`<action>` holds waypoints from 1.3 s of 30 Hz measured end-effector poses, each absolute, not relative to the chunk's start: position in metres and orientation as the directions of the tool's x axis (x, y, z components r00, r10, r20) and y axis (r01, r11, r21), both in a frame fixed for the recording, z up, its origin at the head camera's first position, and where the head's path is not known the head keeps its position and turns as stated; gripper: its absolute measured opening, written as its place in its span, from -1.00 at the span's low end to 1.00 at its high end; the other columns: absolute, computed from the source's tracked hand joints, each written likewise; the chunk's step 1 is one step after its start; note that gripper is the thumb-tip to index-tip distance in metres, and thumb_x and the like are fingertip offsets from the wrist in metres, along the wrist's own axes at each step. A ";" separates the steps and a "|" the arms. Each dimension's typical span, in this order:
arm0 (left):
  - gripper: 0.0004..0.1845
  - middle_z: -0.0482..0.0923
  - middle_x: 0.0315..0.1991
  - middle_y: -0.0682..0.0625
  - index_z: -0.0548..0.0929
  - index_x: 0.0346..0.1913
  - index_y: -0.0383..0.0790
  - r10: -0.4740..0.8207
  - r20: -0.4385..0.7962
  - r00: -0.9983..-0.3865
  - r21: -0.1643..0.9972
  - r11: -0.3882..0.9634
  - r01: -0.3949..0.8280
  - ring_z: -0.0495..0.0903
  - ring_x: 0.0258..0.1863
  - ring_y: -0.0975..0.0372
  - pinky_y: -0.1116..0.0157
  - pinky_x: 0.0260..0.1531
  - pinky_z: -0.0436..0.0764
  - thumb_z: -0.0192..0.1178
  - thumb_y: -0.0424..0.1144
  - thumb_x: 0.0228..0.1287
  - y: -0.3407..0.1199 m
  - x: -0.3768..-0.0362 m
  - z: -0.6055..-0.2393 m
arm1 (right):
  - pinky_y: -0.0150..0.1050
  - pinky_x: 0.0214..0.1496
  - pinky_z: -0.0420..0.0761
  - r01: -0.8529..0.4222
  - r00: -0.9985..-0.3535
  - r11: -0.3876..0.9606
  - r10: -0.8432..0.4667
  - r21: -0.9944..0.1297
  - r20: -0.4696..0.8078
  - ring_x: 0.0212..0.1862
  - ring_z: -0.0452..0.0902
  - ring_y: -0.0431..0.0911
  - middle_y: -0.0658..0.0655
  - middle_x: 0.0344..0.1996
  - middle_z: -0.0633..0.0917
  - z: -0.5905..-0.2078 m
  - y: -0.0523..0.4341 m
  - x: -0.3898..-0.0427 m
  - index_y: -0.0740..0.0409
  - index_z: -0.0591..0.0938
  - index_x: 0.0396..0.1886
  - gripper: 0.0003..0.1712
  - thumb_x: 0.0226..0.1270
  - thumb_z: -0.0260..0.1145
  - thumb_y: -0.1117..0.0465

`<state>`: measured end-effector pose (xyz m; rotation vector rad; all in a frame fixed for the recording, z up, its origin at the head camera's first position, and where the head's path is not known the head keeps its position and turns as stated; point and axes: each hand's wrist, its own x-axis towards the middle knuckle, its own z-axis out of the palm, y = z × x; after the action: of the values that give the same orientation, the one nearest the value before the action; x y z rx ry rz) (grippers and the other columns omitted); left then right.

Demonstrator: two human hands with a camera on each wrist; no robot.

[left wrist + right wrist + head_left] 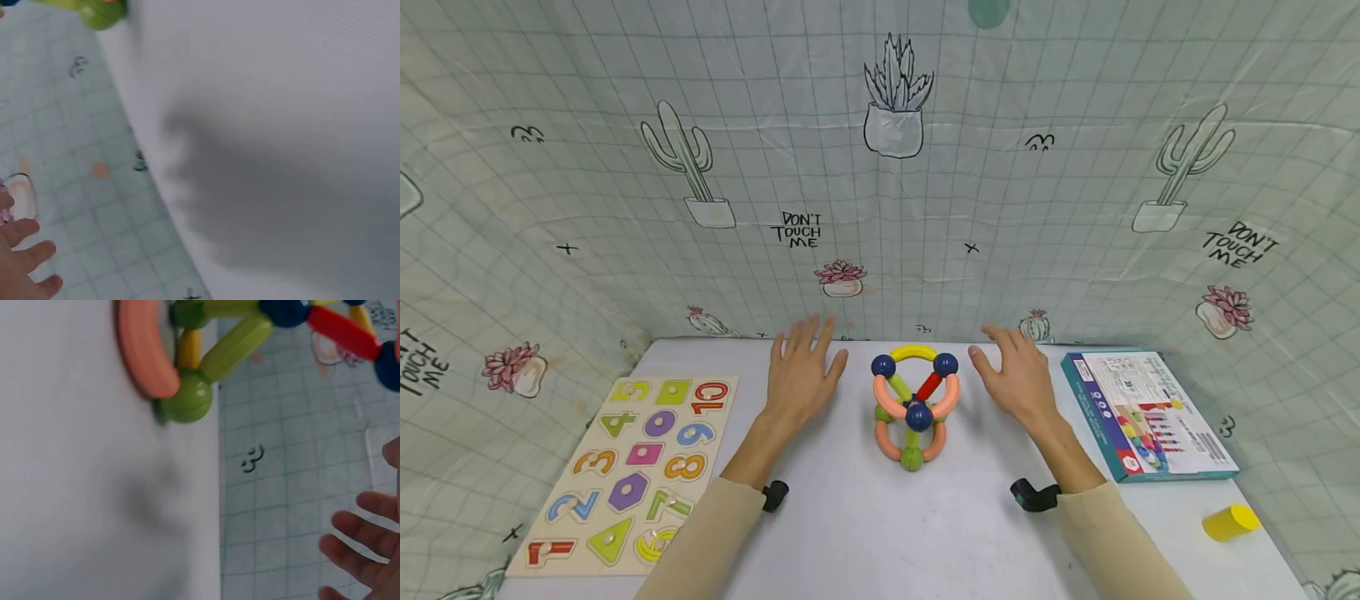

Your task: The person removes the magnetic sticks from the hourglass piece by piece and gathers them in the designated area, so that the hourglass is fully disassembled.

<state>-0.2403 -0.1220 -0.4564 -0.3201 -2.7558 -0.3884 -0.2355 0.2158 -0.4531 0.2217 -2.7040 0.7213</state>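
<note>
A toy built of coloured rods and balls (915,408) stands in the middle of the white table (880,533); it has salmon curved rods, green, yellow and red rods and dark blue balls. My left hand (802,375) hovers just left of it, palm down with straight, spread fingers, holding nothing. My right hand (1015,377) hovers just right of it, also flat and empty. Neither hand touches the toy. In the right wrist view the toy (206,350) fills the top, with fingertips (356,544) at the lower right. The left wrist view shows fingertips (28,256) and a green ball (103,15).
A wooden number-and-shape puzzle board (628,467) lies at the left of the table. A blue toy box (1142,412) lies flat at the right, with a yellow cylinder (1230,522) in front of it. A cactus-print cloth (880,167) hangs behind and at the sides.
</note>
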 end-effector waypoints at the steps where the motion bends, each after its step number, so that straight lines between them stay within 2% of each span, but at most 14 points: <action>1: -0.34 0.23 0.52 -0.16 0.24 0.56 -0.06 0.177 0.387 -0.905 0.273 0.915 0.296 0.19 0.50 -0.09 -0.18 0.45 0.05 -0.16 0.17 0.56 -0.119 -0.240 -0.452 | 0.23 0.19 0.45 -0.248 -0.937 0.815 -0.064 -0.524 0.344 0.18 0.52 0.17 0.22 0.10 0.65 -0.449 0.214 -0.231 0.09 0.57 0.27 -0.39 0.51 0.11 -0.23; 3: -0.39 0.32 0.47 -0.15 0.30 0.52 -0.10 0.190 0.433 -0.881 0.354 0.863 0.360 0.28 0.45 -0.06 -0.15 0.42 0.17 -0.10 0.10 0.57 -0.112 -0.239 -0.441 | 0.06 -0.05 0.58 -0.266 -0.948 0.729 -0.079 -0.630 0.309 -0.04 0.61 0.08 0.15 -0.10 0.73 -0.440 0.210 -0.223 0.08 0.65 0.10 -0.46 0.53 0.10 -0.23; 5: -0.43 0.40 0.42 -0.13 0.36 0.49 -0.12 0.205 0.457 -0.866 0.424 0.805 0.415 0.37 0.40 -0.04 -0.11 0.37 0.29 -0.06 0.06 0.57 -0.104 -0.237 -0.431 | -0.05 -0.21 0.58 -0.269 -0.957 0.675 -0.108 -0.687 0.269 -0.19 0.61 0.01 0.08 -0.25 0.75 -0.432 0.206 -0.216 0.04 0.67 -0.01 -0.50 0.53 0.09 -0.24; 9: -0.42 0.52 0.33 -0.08 0.35 0.50 -0.03 0.285 0.412 -0.866 0.506 0.719 0.477 0.58 0.21 0.03 -0.06 0.12 0.56 -0.10 0.13 0.58 -0.086 -0.228 -0.418 | -0.14 -0.29 0.54 -0.256 -0.967 0.628 -0.182 -0.735 0.181 -0.32 0.60 -0.05 0.00 -0.38 0.73 -0.422 0.197 -0.206 -0.01 0.65 -0.02 -0.54 0.48 0.15 -0.26; 11: -0.41 0.54 0.31 -0.05 0.33 0.52 0.02 0.333 0.370 -0.867 0.529 0.692 0.491 0.65 0.12 0.08 -0.02 0.02 0.61 -0.12 0.16 0.58 -0.079 -0.222 -0.415 | -0.15 -0.32 0.52 -0.248 -0.966 0.617 -0.213 -0.747 0.145 -0.35 0.59 -0.06 -0.02 -0.40 0.71 -0.419 0.194 -0.203 -0.02 0.62 0.02 -0.55 0.44 0.22 -0.25; 13: -0.42 0.56 0.30 -0.01 0.33 0.52 0.04 0.375 0.338 -0.863 0.546 0.669 0.504 0.66 0.11 0.09 0.00 0.00 0.62 -0.11 0.16 0.57 -0.074 -0.218 -0.414 | -0.14 -0.34 0.51 -0.245 -0.963 0.604 -0.241 -0.758 0.118 -0.36 0.58 -0.05 -0.02 -0.41 0.70 -0.418 0.192 -0.201 -0.01 0.58 0.06 -0.52 0.39 0.29 -0.23; 19: -0.49 0.58 0.27 0.05 0.47 0.43 0.03 0.416 0.281 -0.865 0.569 0.653 0.500 0.58 0.22 0.12 0.05 0.14 0.57 0.01 0.09 0.55 -0.066 -0.212 -0.412 | -0.12 -0.33 0.50 -0.248 -0.948 0.553 -0.309 -0.795 0.080 -0.37 0.60 0.01 0.00 -0.42 0.71 -0.416 0.188 -0.201 0.07 0.49 0.17 -0.44 0.36 0.36 -0.14; 25: -0.54 0.57 0.27 0.05 0.55 0.36 0.00 0.383 0.250 -0.889 0.627 0.636 0.450 0.55 0.24 0.14 0.06 0.20 0.54 0.08 0.05 0.52 -0.063 -0.211 -0.410 | -0.17 -0.34 0.56 -0.210 -0.951 0.518 -0.306 -0.829 0.049 -0.39 0.59 0.00 0.03 -0.41 0.71 -0.414 0.185 -0.209 0.11 0.50 0.21 -0.45 0.39 0.34 -0.10; 27: -0.55 0.60 0.22 0.04 0.56 0.34 -0.01 0.365 0.241 -0.899 0.656 0.622 0.428 0.63 0.06 0.18 0.13 0.04 0.61 0.08 0.05 0.52 -0.063 -0.212 -0.407 | -0.18 -0.32 0.58 -0.201 -0.951 0.505 -0.307 -0.839 0.043 -0.39 0.58 0.01 0.05 -0.39 0.70 -0.413 0.184 -0.212 0.12 0.50 0.23 -0.44 0.40 0.34 -0.09; 29: -0.56 0.63 0.13 0.01 0.57 0.32 -0.03 0.352 0.224 -0.909 0.696 0.595 0.402 0.68 -0.23 0.22 0.19 -0.22 0.66 0.10 0.02 0.51 -0.064 -0.213 -0.406 | -0.14 -0.30 0.60 -0.194 -0.948 0.481 -0.315 -0.855 0.038 -0.38 0.57 0.07 0.11 -0.37 0.69 -0.412 0.182 -0.215 0.11 0.51 0.25 -0.45 0.40 0.34 -0.06; 31: -0.57 0.65 0.04 -0.01 0.57 0.31 -0.05 0.343 0.195 -0.919 0.735 0.569 0.369 0.61 -0.51 0.24 0.24 -0.48 0.61 0.10 0.02 0.51 -0.065 -0.213 -0.405 | -0.11 -0.25 0.62 -0.191 -0.943 0.454 -0.331 -0.870 0.034 -0.36 0.58 0.08 0.14 -0.34 0.69 -0.412 0.180 -0.218 0.11 0.52 0.28 -0.45 0.41 0.33 -0.03; 33: -0.57 0.65 -0.01 -0.02 0.57 0.30 -0.05 0.341 0.163 -0.926 0.771 0.542 0.335 0.56 -0.65 0.22 0.24 -0.61 0.57 0.10 0.02 0.51 -0.067 -0.214 -0.404 | -0.10 -0.24 0.61 -0.194 -0.933 0.425 -0.357 -0.884 0.033 -0.34 0.57 0.08 0.18 -0.31 0.67 -0.413 0.179 -0.221 0.11 0.52 0.30 -0.47 0.42 0.31 0.01; 35: -0.57 0.67 -0.05 -0.01 0.58 0.29 -0.03 0.342 0.135 -0.930 0.787 0.534 0.310 0.59 -0.61 0.23 0.24 -0.58 0.58 0.10 0.04 0.51 -0.068 -0.214 -0.403 | -0.13 -0.21 0.59 -0.199 -0.923 0.405 -0.382 -0.892 0.032 -0.31 0.58 0.04 0.17 -0.27 0.67 -0.414 0.177 -0.223 0.11 0.53 0.32 -0.48 0.44 0.30 0.04; 39: -0.61 0.70 -0.12 0.05 0.62 0.24 0.03 0.346 0.084 -0.934 0.793 0.545 0.273 0.64 -0.35 0.28 0.25 -0.36 0.58 0.10 0.06 0.49 -0.069 -0.215 -0.402 | -0.12 -0.06 0.57 -0.214 -0.901 0.372 -0.432 -0.903 0.036 -0.17 0.60 -0.02 0.12 -0.28 0.68 -0.415 0.173 -0.226 0.14 0.51 0.36 -0.47 0.47 0.27 0.07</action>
<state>-0.2147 -0.0689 -0.4021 -0.5688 -2.8328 -1.4310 -0.2258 0.1733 -0.4150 0.6625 -2.7673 1.7680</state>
